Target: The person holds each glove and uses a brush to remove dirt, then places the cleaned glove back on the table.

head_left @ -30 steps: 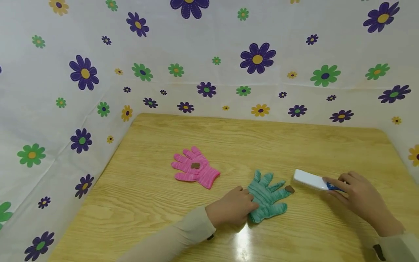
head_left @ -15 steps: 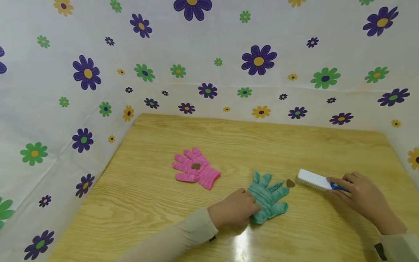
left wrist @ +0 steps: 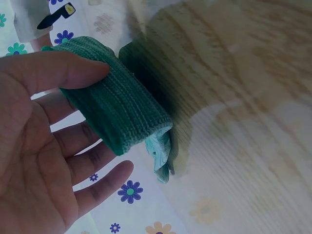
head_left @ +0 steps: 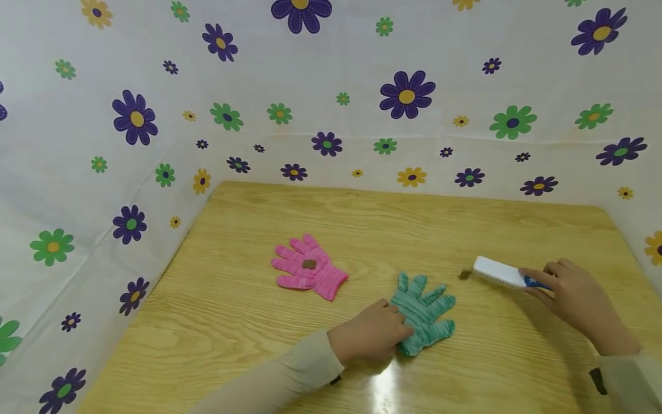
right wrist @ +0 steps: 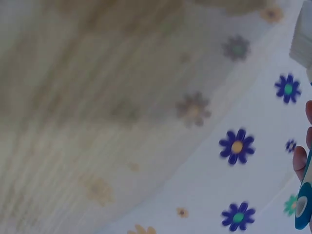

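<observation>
A teal knitted glove (head_left: 424, 307) lies on the table, fingers spread to the upper right. My left hand (head_left: 369, 333) pinches its cuff; in the left wrist view the thumb presses on the raised ribbed cuff (left wrist: 112, 97). On the right, my right hand (head_left: 579, 302) grips a brush (head_left: 499, 273) by its blue handle, white back up and bristles down. Only the handle end (right wrist: 303, 207) and part of the bristles (right wrist: 302, 41) show in the right wrist view. A small brown piece (head_left: 465, 275) is at the brush's front end, apart from the glove.
A pink knitted glove (head_left: 331, 279) lies left of the teal one, with a brown piece (head_left: 309, 264) on its palm. The wood-grain table (head_left: 248, 218) meets a white flowered cloth (head_left: 310, 69) at the back and sides.
The brown piece has come off the teal glove's fingertip and moved away up and right along with the brush. My left hand stays on the cuff.
</observation>
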{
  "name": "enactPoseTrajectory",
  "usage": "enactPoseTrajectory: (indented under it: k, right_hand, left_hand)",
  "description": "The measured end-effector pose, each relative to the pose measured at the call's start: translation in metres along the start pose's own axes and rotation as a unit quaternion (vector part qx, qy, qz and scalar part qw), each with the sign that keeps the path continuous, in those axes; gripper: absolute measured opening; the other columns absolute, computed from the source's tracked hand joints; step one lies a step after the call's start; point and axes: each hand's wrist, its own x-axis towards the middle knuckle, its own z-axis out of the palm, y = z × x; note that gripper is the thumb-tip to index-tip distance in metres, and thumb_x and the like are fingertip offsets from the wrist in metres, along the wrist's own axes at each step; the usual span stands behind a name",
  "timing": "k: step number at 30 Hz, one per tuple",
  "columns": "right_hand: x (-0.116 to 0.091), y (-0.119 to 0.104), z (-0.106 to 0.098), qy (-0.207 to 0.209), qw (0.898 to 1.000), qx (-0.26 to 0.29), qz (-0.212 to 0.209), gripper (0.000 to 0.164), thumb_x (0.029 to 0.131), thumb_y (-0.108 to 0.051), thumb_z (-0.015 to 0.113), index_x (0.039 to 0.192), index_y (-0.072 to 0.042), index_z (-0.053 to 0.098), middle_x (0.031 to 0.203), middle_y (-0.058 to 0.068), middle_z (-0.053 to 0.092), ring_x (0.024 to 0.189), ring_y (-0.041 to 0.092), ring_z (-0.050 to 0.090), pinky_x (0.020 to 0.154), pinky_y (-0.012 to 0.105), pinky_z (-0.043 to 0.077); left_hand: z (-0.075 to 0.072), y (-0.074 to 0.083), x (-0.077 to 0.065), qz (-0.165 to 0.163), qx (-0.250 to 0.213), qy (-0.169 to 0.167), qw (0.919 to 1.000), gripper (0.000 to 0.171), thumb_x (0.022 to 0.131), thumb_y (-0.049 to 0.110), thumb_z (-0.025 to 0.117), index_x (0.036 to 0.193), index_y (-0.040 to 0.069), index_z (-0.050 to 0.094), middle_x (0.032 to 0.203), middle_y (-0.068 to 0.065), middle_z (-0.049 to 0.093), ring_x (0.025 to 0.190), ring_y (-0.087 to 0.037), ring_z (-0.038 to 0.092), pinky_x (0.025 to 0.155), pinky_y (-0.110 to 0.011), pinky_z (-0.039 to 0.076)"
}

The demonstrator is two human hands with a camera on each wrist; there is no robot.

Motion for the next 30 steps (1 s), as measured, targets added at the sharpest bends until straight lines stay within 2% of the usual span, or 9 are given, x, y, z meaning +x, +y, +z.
enactPoseTrajectory:
  k: [4,9,12,14,17,20,26,28,30]
  right_hand:
    - [0.003,0.006,-0.002,0.009,1.000,-0.013,0.007,0.077,0.094,-0.061,0.016,0.095,-0.010,0.073,0.062,0.005,0.053,0.057,0.020,0.046,0.052,0.036,0.041]
    - [0.014,-0.010,0.011,0.002,1.000,0.016,-0.005,0.074,0.093,-0.060,0.017,0.096,-0.012,0.074,0.064,0.003,0.054,0.058,0.015,0.043,0.051,0.031,0.038]
    - [0.021,-0.016,0.020,-0.011,1.000,0.018,0.006,0.072,0.093,-0.059,0.020,0.099,-0.012,0.074,0.066,0.005,0.056,0.060,0.017,0.045,0.052,0.032,0.039]
    - [0.027,-0.018,0.025,-0.024,0.999,0.014,0.016,0.056,0.093,-0.055,0.038,0.101,-0.012,0.073,0.068,0.007,0.057,0.061,0.019,0.047,0.053,0.034,0.040]
    - [0.036,-0.019,0.029,-0.054,0.998,0.010,0.040,0.034,0.081,-0.037,0.069,0.102,-0.011,0.072,0.069,0.008,0.058,0.063,0.021,0.050,0.054,0.035,0.041]
    - [0.041,-0.017,0.029,-0.074,0.995,-0.002,0.060,0.038,0.066,-0.020,0.080,0.102,-0.009,0.072,0.069,0.010,0.059,0.064,0.024,0.051,0.053,0.037,0.042]
    - [0.025,0.000,0.020,-0.070,0.995,-0.017,0.075,0.036,0.070,-0.025,0.078,0.101,-0.008,0.071,0.069,0.012,0.060,0.065,0.028,0.054,0.053,0.041,0.045]
    - [0.014,0.009,0.015,-0.064,0.994,-0.020,0.083,0.038,0.079,-0.039,0.068,0.101,-0.008,0.071,0.069,0.013,0.060,0.065,0.030,0.055,0.053,0.043,0.046]
    - [0.003,0.018,0.009,-0.066,0.993,-0.033,0.097,0.058,0.088,-0.057,0.046,0.100,-0.006,0.071,0.068,0.015,0.060,0.065,0.033,0.055,0.053,0.045,0.047]
  left_hand:
    - [0.000,0.000,0.000,0.002,0.002,0.002,1.0000,0.016,0.083,0.024,0.063,0.098,0.028,0.064,0.088,0.012,0.064,0.088,-0.006,0.058,0.080,-0.024,0.042]
    - [0.001,0.000,0.002,0.007,0.015,0.013,0.9998,0.014,0.082,0.025,0.063,0.095,0.028,0.064,0.086,0.012,0.063,0.085,-0.005,0.058,0.077,-0.023,0.042]
    - [0.001,0.000,0.004,0.008,0.020,0.016,0.9996,0.014,0.082,0.026,0.063,0.095,0.028,0.064,0.086,0.013,0.063,0.084,-0.005,0.058,0.074,-0.022,0.041]
    - [0.001,0.000,0.005,0.008,0.018,0.015,0.9997,0.014,0.082,0.026,0.064,0.095,0.028,0.064,0.086,0.013,0.063,0.084,-0.005,0.057,0.074,-0.022,0.041]
    - [0.001,0.001,0.006,0.010,0.010,0.011,0.9998,0.014,0.081,0.026,0.064,0.095,0.028,0.064,0.085,0.013,0.063,0.083,-0.005,0.057,0.074,-0.022,0.040]
    - [0.003,0.001,0.007,0.012,0.008,0.011,0.9998,0.014,0.081,0.026,0.064,0.095,0.028,0.063,0.085,0.013,0.063,0.083,-0.005,0.057,0.075,-0.022,0.040]
    - [0.004,-0.001,0.008,0.014,0.017,0.014,0.9996,0.013,0.083,0.025,0.063,0.095,0.028,0.064,0.087,0.013,0.064,0.084,-0.005,0.058,0.076,-0.023,0.043]
    - [0.004,-0.001,0.008,0.013,0.017,0.013,0.9997,0.013,0.083,0.026,0.063,0.096,0.028,0.064,0.088,0.013,0.064,0.085,-0.005,0.058,0.076,-0.023,0.043]
    - [0.004,-0.002,0.007,0.012,0.016,0.012,0.9997,0.013,0.083,0.025,0.062,0.096,0.028,0.064,0.088,0.013,0.064,0.085,-0.005,0.058,0.076,-0.023,0.043]
